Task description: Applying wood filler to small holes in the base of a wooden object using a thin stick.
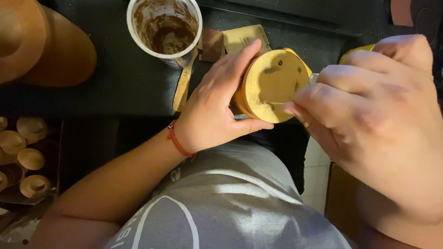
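Head view: round wooden disc [272,90] gripped edgewise by left hand [217,108] fingers; right hand [369,110] fingers pinched on thin tool at disc's right face.

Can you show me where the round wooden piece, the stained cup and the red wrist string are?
round wooden piece [272,87]: head view, flat face.
stained cup [138,39]: head view, white rim.
red wrist string [176,142]: head view, mid-strand.

A round white tub [164,28], smeared brown inside, stands open on the dark counter [120,78]. Just right of it lie small tan cardboard pieces [242,38].
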